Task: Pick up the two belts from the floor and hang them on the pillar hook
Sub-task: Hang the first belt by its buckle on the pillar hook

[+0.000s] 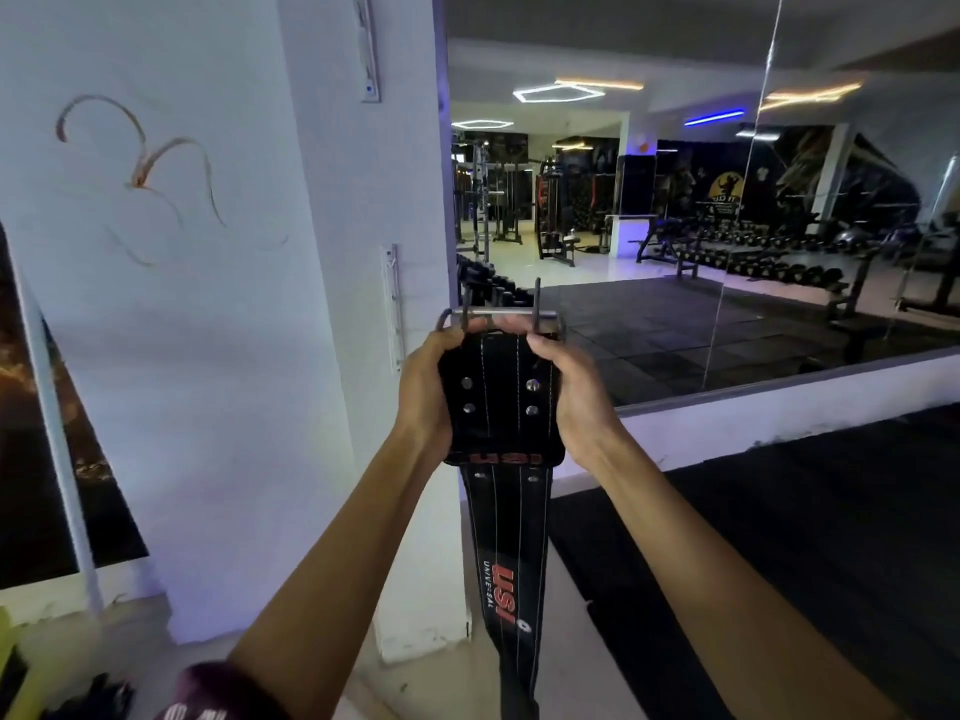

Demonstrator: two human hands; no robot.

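Note:
I hold a black leather weightlifting belt upright at chest height, with both hands at its buckle end. My left hand grips its left edge and my right hand grips its right edge. The metal buckle with two prongs points up above my fingers. The strap with red USI lettering hangs straight down between my forearms. A white hook rail is fixed vertically on the white pillar, just left of my left hand. Only one belt is clear in view.
A large wall mirror on the right reflects dumbbell racks and gym machines. Black rubber flooring lies below it. A second bracket sits higher on the pillar. Dark and yellow items lie at the bottom left.

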